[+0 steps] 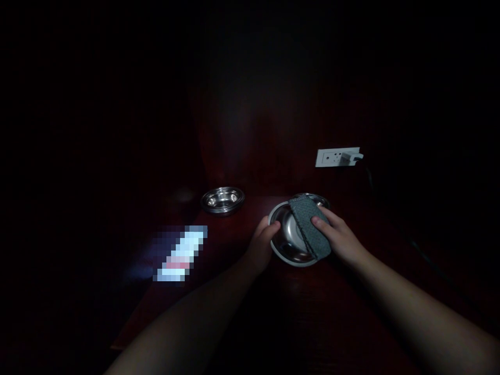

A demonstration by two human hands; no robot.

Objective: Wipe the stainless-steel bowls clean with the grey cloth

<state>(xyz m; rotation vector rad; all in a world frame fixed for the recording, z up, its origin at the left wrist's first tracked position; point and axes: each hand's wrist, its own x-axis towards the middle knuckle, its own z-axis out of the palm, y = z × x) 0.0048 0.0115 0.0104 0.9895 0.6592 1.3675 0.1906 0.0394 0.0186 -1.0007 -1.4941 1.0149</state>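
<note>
The scene is very dark. My left hand (261,246) grips the left rim of a shiny steel bowl (287,240), tilted up toward me over a dark red wooden table (242,245). My right hand (339,235) presses a grey cloth (308,225) against the bowl's inside, thumb on the cloth and fingers behind it. The cloth drapes across the right half of the bowl. A second steel rim (321,199) peeks out just behind the held bowl.
Another steel bowl (223,199) sits on the table at the back left. A glowing, blurred-out screen (180,253) lies flat on the left. A white wall socket (336,157) with a plug and dark cable is on the wall at right.
</note>
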